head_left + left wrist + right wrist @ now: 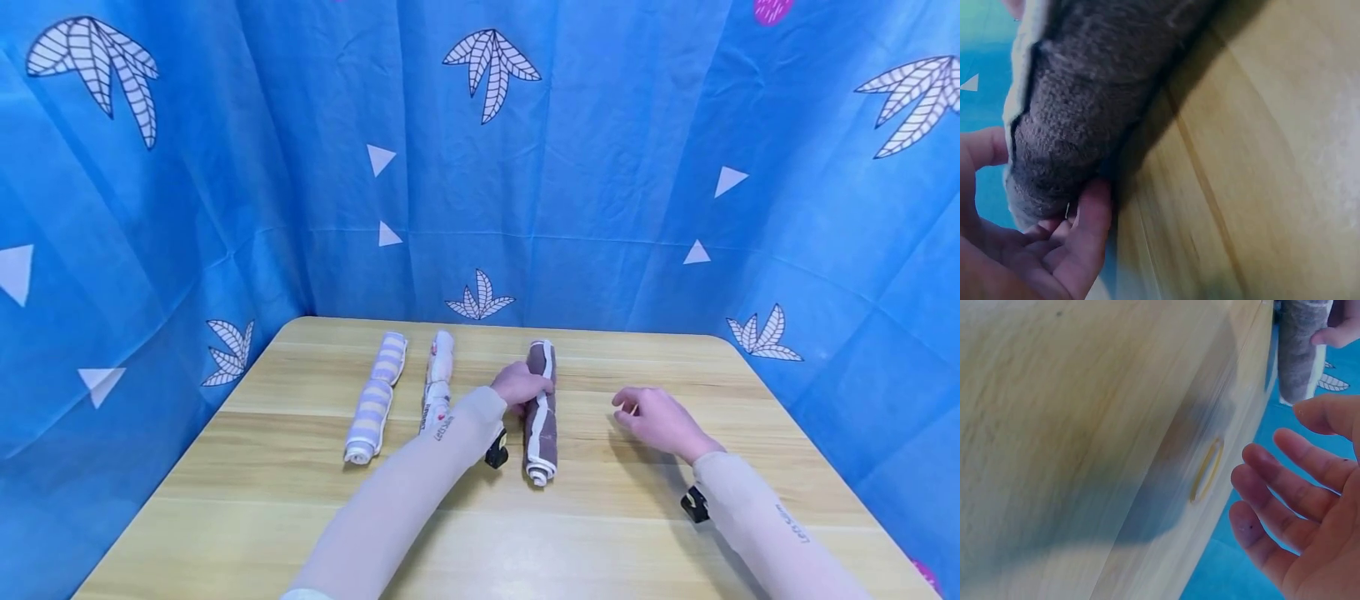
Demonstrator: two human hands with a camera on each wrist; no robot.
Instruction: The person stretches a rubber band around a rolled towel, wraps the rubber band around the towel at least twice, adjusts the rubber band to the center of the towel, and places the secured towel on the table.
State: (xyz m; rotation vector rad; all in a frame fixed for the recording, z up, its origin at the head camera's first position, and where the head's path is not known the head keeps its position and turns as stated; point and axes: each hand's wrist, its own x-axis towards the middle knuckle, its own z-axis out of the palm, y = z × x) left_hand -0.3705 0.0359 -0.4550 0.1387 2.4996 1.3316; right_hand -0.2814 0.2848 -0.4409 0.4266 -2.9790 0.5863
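I'm viewing the table (600,521); a rolled brown towel (548,429) is lying near its middle, running from twelve to six o'clock. I'm judging it light, soft, unlikely to slip, best held mid-length. The left hand (522,384) is gripping it from nine o'clock; the right hand (660,420) is hovering empty at three.

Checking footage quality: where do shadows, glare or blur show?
Head: bright, with a shadow by the right hand and pale glare on the near table; left wrist: towel dim, table blurred toward the right; right wrist: broad shadow across the table.
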